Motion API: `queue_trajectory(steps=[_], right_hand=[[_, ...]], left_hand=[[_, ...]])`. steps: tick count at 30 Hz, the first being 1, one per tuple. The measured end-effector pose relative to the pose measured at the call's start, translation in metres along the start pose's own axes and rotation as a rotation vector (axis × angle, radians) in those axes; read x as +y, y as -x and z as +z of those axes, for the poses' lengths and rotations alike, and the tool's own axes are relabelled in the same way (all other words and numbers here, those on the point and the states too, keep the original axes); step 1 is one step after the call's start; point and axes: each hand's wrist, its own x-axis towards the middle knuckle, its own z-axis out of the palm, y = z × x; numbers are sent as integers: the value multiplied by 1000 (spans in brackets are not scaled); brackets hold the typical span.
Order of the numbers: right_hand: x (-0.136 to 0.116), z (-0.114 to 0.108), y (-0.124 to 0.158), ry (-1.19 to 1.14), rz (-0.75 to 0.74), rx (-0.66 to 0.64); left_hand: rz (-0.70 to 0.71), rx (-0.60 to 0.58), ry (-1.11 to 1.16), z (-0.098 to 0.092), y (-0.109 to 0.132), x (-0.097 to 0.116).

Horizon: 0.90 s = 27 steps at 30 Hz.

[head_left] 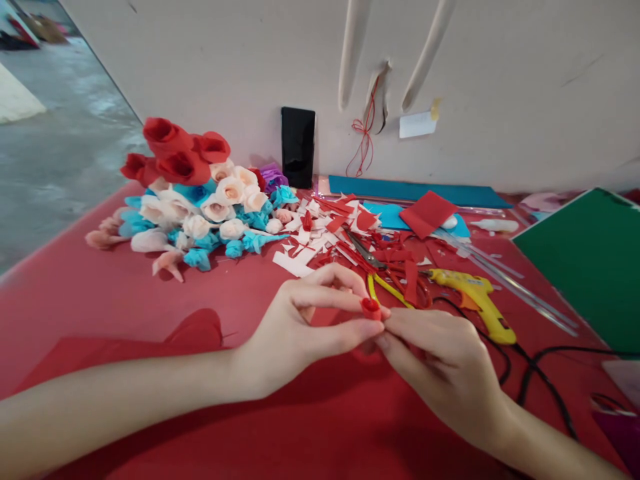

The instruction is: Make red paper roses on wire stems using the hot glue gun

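Between my two hands, over the red tabletop, is a small rolled red paper rosebud (pixel 371 307) with its open end up. My left hand (pixel 313 317) pinches it between thumb and fingertips from the left. From the right, my right hand (pixel 443 357) closes its thumb and fingers on its lower part, and the base is hidden by the fingers. Just beyond lie scissors (pixel 367 251) with yellow handles among red and white paper scraps (pixel 333 230). A yellow glue gun (pixel 473 293) rests beyond my right hand. Red heart-shaped paper (pixel 197 331) lies near my left forearm.
Finished paper flowers (pixel 217 207) in red, white, blue and pink are heaped at the back left. A black phone (pixel 299 147) leans on the wall. Clear sticks (pixel 520 287), a green board (pixel 590 267) and a black cable (pixel 545 380) occupy the right side.
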Motion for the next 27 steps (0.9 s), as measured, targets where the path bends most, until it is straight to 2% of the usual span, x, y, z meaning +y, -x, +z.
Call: queue_trajectory(steps=[10, 16, 18, 20, 21, 23, 25, 27], right_hand=[[7, 6, 4, 101, -239, 128], [6, -3, 2, 154, -298, 186], [5, -9, 1, 148, -281, 212], [5, -14, 0, 128, -260, 236], [5, -15, 0, 120, -253, 251], [6, -17, -2, 113, -227, 270], [6, -19, -4, 83, -169, 286], [2, -23, -6, -19, -23, 253]], left_hand=[[126, -69, -134, 0, 3, 9], [304, -182, -343, -6, 0, 13], [336, -144, -476, -12, -3, 16], [401, -51, -617, -21, -6, 18], [392, -75, -750, -25, -7, 18], [325, -123, -862, -33, -8, 16], [266, -236, -974, -38, -5, 8], [245, -387, -1074, -40, 0, -4]])
